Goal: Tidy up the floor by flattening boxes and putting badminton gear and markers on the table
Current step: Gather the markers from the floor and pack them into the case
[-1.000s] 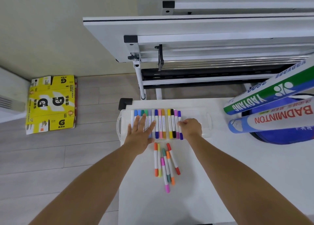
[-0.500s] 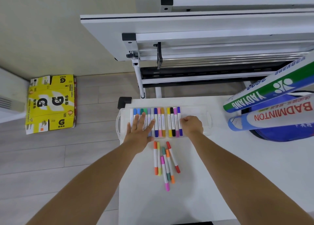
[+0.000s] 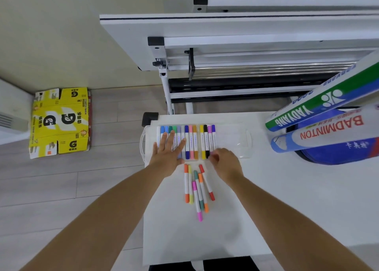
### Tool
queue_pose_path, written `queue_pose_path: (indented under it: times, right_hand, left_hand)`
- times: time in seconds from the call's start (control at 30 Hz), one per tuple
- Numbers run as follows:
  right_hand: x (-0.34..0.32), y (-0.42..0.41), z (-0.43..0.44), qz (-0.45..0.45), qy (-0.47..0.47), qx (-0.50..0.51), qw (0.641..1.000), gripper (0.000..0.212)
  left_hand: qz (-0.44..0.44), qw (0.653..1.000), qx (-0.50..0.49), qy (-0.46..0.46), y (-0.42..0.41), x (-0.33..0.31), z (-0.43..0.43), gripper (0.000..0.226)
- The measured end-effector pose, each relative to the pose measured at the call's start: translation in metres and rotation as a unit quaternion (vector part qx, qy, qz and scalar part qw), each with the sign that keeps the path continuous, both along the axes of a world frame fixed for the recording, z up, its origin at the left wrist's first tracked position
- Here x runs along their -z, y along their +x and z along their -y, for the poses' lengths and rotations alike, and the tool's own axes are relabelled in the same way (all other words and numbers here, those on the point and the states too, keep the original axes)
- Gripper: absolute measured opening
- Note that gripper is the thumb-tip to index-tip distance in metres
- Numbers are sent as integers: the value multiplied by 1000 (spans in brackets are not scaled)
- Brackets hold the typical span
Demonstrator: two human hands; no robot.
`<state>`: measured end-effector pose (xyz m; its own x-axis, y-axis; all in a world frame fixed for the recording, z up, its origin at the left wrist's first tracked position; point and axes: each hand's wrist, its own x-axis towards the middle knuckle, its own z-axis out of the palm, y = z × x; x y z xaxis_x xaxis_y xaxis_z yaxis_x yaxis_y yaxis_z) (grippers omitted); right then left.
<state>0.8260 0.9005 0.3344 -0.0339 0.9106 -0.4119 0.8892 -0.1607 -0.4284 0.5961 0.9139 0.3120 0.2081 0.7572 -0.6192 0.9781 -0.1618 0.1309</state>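
- The row of markers [image 3: 191, 141] lies side by side in a clear case [image 3: 235, 139] at the far end of the white counter [image 3: 287, 199]. Six loose markers [image 3: 196, 190] fan out just nearer.
- The left grip [image 3: 167, 149] is spread flat, its straight fingers pressing on the left part of the row.
- The right grip [image 3: 225, 164] has its fingers curled at the near ends of the rightmost markers. I cannot tell whether it pinches one or only nudges it.
- The markers look light and stiff, with smooth round barrels and coloured caps at both ends, so they will likely roll. The best hold is probably at mid-barrel, between thumb and fingertip.
- The case looks thin, glossy and a bit flexible. It may slide on the smooth counter, so a flat palm steadying it makes sense.
- Two shuttlecock tubes [image 3: 328, 106] lean over a blue bag [image 3: 338, 156] at the right. They are long printed cylinders, probably light and prone to rolling.
- A flattened yellow box [image 3: 59, 123] of creased cardboard lies on the plank floor [image 3: 61, 188] by the wall.
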Motion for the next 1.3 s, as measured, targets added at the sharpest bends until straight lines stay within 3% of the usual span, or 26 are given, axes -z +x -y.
queue_pose_path:
  times: [0.2,0.57,0.87,1.3]
  right_hand:
    - [8,-3,55,56,-85,-84,991,19]
    - [11,-22,64,37,-102,43,993,19]
    - [-10,9,3,-45,-25,180,982,12]
    - [17,11,-54,-22,-52,180,982,19]
  left_hand:
    - [8,1000,-4,-3,0,-4,0,79]
    - [11,1000,2,4,-2,-1,2,79]
    - [16,1000,4,9,-2,3,2,81]
    - [11,1000,13,14,-4,10,2,80]
